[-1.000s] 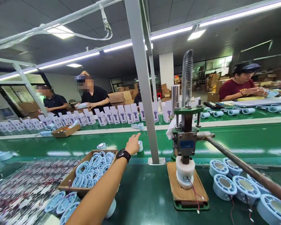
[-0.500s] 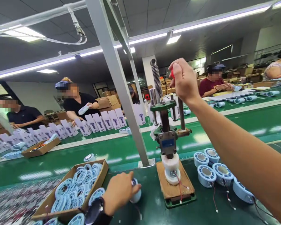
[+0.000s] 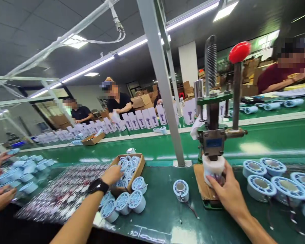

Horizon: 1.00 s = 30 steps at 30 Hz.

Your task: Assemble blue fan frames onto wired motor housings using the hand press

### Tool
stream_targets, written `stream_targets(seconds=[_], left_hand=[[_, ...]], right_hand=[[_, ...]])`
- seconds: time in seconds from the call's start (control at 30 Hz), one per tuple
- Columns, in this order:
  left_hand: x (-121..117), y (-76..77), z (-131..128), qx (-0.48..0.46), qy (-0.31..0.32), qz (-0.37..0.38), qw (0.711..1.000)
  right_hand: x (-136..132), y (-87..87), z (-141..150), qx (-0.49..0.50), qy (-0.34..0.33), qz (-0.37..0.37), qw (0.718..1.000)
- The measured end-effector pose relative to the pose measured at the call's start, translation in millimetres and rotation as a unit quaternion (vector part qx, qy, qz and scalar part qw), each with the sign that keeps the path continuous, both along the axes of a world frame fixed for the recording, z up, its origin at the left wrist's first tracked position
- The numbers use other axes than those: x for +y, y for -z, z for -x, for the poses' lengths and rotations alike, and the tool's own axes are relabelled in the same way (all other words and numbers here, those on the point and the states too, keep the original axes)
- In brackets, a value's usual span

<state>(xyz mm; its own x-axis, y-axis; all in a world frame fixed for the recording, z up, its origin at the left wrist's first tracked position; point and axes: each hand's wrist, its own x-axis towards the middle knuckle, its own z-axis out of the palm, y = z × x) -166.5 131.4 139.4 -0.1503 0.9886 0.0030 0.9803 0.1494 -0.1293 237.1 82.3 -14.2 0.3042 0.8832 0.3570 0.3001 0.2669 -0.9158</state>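
A hand press (image 3: 214, 135) with a red-knobbed lever (image 3: 240, 52) stands on a wooden base (image 3: 200, 178). My right hand (image 3: 230, 193) is closed around a small wired motor part (image 3: 217, 179) under the press's white block (image 3: 213, 165); fingers and thumb cover most of that part. At the left, my left hand (image 3: 112, 175) reaches over the near edge of a cardboard box (image 3: 139, 167) of light blue plastic rings (image 3: 128, 166). Its fingers are curled and their tips are hidden. Between the hands, a light blue round fan housing (image 3: 181, 189) stands with its wires on the table.
Several fan housings (image 3: 261, 186) stand right of the press, others (image 3: 136, 201) by the box. Wired parts in a bag (image 3: 66, 189) cover the left side. A metal post (image 3: 165, 84) rises behind. Co-workers sit across the green conveyor (image 3: 152, 149); another person's hands (image 3: 1, 200) are far left.
My right hand has left the lever knob and come down to the part under the press. My left hand has moved from the lone fan housing to the box. The view has turned left.
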Motion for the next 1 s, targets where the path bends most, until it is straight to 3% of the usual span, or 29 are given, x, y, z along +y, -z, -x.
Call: stream_targets(seconds=[0.1, 0.2, 0.3, 0.4, 0.53, 0.6, 0.67, 0.73, 0.83, 0.93, 1.0], left_hand=[[9, 6.7, 28, -0.001, 0.030, 0.028, 0.999], [17, 16.1, 44, -0.007, 0.062, 0.013, 0.998], [29, 25.0, 57, 0.001, 0.070, -0.039, 0.997], [38, 26.9, 65, 0.006, 0.049, -0.115, 0.992], [28, 7.1, 48, -0.011, -0.005, -0.190, 0.982], [9, -4.9, 25, -0.062, -0.016, -0.227, 0.972], [-19, -6.1, -7, -0.149, -0.014, -0.235, 0.960], [-51, 11.1, -44, -0.258, 0.005, -0.181, 0.949], [-90, 67.3, -95, -0.361, 0.090, -0.131, 0.919], [-106, 125.1, -130, -0.333, 0.157, -0.154, 0.917], [-109, 146.0, -142, -0.285, 0.172, -0.180, 0.926]], right_hand=[[-11, -0.2, 6, -0.043, 0.033, -0.024, 0.998], [-36, 12.1, 14, -0.122, 0.054, -0.073, 0.988], [-61, 23.3, 19, -0.175, 0.061, -0.123, 0.975], [-74, 20.7, 6, -0.234, 0.042, -0.151, 0.960], [-85, 21.1, -41, -0.395, 0.058, -0.168, 0.901], [-88, 29.7, -68, -0.454, 0.103, -0.171, 0.868], [-90, 39.0, -91, -0.476, 0.143, -0.151, 0.855], [-90, 42.5, -105, -0.487, 0.181, -0.115, 0.847], [-89, 29.5, -107, -0.507, 0.220, -0.084, 0.829], [-87, 2.4, -80, -0.509, 0.180, -0.122, 0.833], [-85, -12.7, -44, -0.485, 0.094, -0.182, 0.850]])
